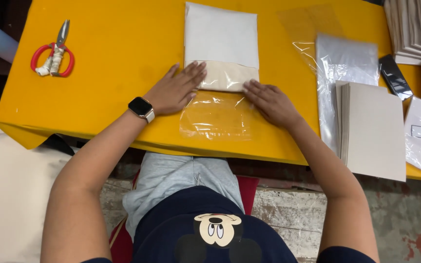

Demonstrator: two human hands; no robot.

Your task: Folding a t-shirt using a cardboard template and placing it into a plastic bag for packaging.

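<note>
Your folded cream cloth (pixel 221 48) lies straight ahead of you on the yellow bench (pixel 118 73), at the middle of its width; its long axis runs away from you, from near the front edge toward the back edge. Its near end sits partly inside the clear plastic bag (pixel 216 116), whose mouth faces away from you and whose closed end rests just short of the front edge; so the cloth lies beyond the bag, and the line between them runs fore and aft. Your left hand (pixel 175 90) lies flat and spread, fingers on the cloth's near left corner; your right hand (pixel 270 101) lies flat too, fingertips at the near right corner; neither hand grips anything. Both stand about equally close to the cloth. Red-handled scissors (pixel 53 52) rest near the back left corner; a stack of grey boards (pixel 373 129) lies toward the right edge.
</note>
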